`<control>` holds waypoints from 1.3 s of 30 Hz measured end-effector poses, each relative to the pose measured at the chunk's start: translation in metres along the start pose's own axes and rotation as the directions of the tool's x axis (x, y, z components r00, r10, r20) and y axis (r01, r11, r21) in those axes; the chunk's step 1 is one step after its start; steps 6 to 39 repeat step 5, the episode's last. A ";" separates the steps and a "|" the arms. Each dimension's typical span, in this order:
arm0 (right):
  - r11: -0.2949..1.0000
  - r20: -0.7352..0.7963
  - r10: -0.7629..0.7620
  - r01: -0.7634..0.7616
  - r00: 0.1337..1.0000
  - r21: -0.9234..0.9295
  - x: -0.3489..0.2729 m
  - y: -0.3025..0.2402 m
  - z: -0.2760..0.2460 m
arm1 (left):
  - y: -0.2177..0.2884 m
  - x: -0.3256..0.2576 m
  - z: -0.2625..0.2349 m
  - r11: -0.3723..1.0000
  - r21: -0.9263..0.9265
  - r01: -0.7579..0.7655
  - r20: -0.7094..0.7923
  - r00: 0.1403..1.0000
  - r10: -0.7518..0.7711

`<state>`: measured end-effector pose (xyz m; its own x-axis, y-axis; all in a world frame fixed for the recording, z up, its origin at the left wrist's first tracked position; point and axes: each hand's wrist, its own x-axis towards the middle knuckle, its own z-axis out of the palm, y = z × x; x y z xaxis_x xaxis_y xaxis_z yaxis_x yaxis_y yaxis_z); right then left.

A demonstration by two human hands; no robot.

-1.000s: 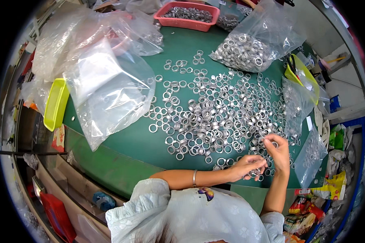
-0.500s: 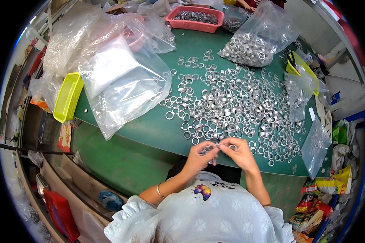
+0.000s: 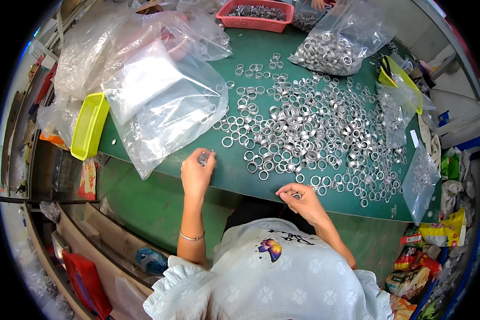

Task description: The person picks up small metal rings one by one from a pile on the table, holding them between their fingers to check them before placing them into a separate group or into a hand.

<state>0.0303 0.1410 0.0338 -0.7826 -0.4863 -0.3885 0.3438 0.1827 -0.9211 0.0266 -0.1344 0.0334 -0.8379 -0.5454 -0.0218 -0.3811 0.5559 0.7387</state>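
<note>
My left hand (image 3: pixel 196 173) is closed around several silvery metal rings, which show between its fingers. It is over the table's near edge, just right of a clear plastic bag (image 3: pixel 181 117). Near the same edge, farther right, my right hand (image 3: pixel 305 204) is curled with a metal ring (image 3: pixel 297 196) in its palm; whether more rings lie under the fingers is hidden. Beyond my right hand a wide spread of loose metal rings (image 3: pixel 309 133) covers the middle and right of the green table (image 3: pixel 226 178), some lying flat and others on edge.
A clear bag full of rings (image 3: pixel 330 53) stands at the back right, near a pink tray (image 3: pixel 256 22) of small metal parts. A yellow basket (image 3: pixel 89 127) sits at the left edge. Smaller bags (image 3: pixel 421 176) lie at the right. Another person's hand (image 3: pixel 319 5) shows at the top.
My hands were together at the near edge, fingertips touching. Now they are apart: the left has moved left and farther over the table, the right slightly down. The view has shifted a little.
</note>
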 end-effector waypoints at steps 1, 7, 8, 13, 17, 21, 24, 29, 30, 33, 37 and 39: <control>0.999 0.004 0.005 -0.005 1.000 0.038 -0.001 0.002 -0.001 | -0.003 0.005 0.002 1.000 0.017 0.004 -0.047 0.999 -0.003; 0.986 0.073 0.053 -0.063 0.996 0.151 -0.005 0.008 -0.011 | -0.015 0.015 -0.003 0.822 -0.554 0.131 0.073 0.991 -0.109; 0.986 0.073 0.053 -0.063 0.996 0.151 -0.005 0.008 -0.011 | -0.015 0.015 -0.003 0.822 -0.554 0.131 0.073 0.991 -0.109; 0.986 0.073 0.053 -0.063 0.996 0.151 -0.005 0.008 -0.011 | -0.015 0.015 -0.003 0.822 -0.554 0.131 0.073 0.991 -0.109; 0.986 0.073 0.053 -0.063 0.996 0.151 -0.005 0.008 -0.011 | -0.015 0.015 -0.003 0.822 -0.554 0.131 0.073 0.991 -0.109; 0.986 0.073 0.053 -0.063 0.996 0.151 -0.005 0.008 -0.011 | -0.015 0.015 -0.003 0.822 -0.554 0.131 0.073 0.991 -0.109; 0.986 0.073 0.053 -0.063 0.996 0.151 -0.005 0.008 -0.011 | -0.015 0.015 -0.003 0.822 -0.554 0.131 0.073 0.991 -0.109; 0.986 0.073 0.053 -0.063 0.996 0.151 -0.005 0.008 -0.011 | -0.015 0.015 -0.003 0.822 -0.554 0.131 0.073 0.991 -0.109; 0.986 0.073 0.053 -0.063 0.996 0.151 -0.005 0.008 -0.011 | -0.015 0.015 -0.003 0.822 -0.554 0.131 0.073 0.991 -0.109; 0.986 0.073 0.053 -0.063 0.996 0.151 -0.005 0.008 -0.011 | -0.015 0.015 -0.003 0.822 -0.554 0.131 0.073 0.991 -0.109; 0.986 0.073 0.053 -0.063 0.996 0.151 -0.005 0.008 -0.011 | -0.015 0.015 -0.003 0.822 -0.554 0.131 0.073 0.991 -0.109; 0.986 0.073 0.053 -0.063 0.996 0.151 -0.005 0.008 -0.011 | -0.015 0.015 -0.003 0.822 -0.554 0.131 0.073 0.991 -0.109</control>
